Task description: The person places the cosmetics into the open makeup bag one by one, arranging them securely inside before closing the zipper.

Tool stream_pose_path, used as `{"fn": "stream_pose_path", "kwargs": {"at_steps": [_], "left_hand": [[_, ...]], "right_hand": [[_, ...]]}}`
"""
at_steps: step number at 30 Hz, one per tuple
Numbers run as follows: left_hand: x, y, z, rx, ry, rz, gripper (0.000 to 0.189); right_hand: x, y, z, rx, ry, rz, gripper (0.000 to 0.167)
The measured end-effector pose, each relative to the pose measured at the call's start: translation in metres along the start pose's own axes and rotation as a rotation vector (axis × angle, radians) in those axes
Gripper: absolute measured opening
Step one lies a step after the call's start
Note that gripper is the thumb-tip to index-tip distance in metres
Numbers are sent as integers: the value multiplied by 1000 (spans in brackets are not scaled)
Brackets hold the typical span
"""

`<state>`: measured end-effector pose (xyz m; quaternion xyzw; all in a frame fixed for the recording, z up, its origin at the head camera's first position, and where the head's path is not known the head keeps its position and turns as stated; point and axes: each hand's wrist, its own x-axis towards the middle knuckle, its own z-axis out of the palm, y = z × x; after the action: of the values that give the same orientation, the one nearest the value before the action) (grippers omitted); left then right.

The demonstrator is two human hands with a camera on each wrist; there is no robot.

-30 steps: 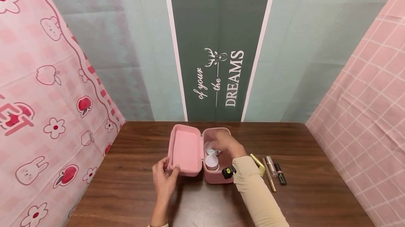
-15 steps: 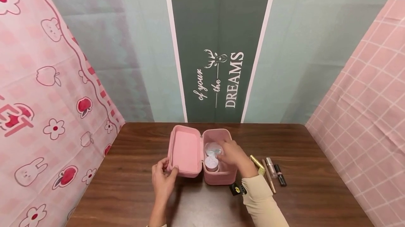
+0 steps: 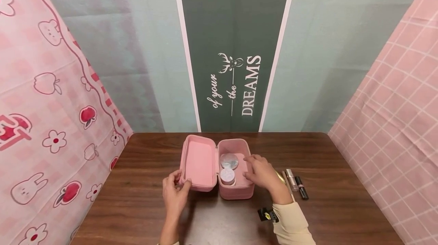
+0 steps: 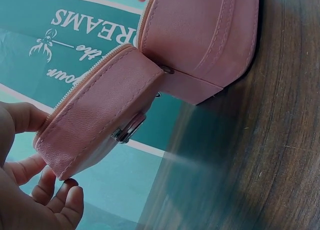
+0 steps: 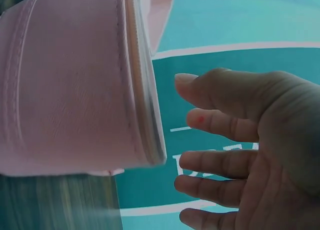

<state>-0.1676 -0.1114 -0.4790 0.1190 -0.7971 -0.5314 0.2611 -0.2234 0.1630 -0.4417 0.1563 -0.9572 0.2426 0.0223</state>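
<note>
A pink zippered cosmetic case [image 3: 236, 193] stands on the table, its lid [image 3: 199, 161] swung out to the left. My left hand [image 3: 175, 193] pinches the lid's near left corner; the left wrist view shows the thumb at the zipper edge and fingers beneath. Inside the case lie a round clear-topped container [image 3: 229, 161] and, nearer me, a round white-lidded jar [image 3: 227, 176]. My right hand [image 3: 263, 174] hovers at the case's right rim. In the right wrist view its fingers are spread and hold nothing, apart from the case wall [image 5: 75, 90].
Right of the case lie a black tube [image 3: 302, 188], a clear tube [image 3: 292, 179] and a slim gold stick [image 3: 284, 178], partly behind my right forearm. A gold item shows beside the wrist. Fabric hangings [image 3: 232, 17] enclose the wooden table [image 3: 143, 199] at back and sides.
My right hand has come out from inside the case and moved right and nearer me to its rim, uncovering the two round containers. The left hand keeps its hold on the lid.
</note>
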Motion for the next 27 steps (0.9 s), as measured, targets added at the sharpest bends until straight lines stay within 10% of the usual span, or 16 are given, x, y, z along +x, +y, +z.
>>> {"fn": "stream_pose_path", "kwargs": {"at_steps": [27], "left_hand": [[5,1,1,-3,-22,-32,37]], "right_hand": [[-51,49,-5,-120,60,28,54]]}}
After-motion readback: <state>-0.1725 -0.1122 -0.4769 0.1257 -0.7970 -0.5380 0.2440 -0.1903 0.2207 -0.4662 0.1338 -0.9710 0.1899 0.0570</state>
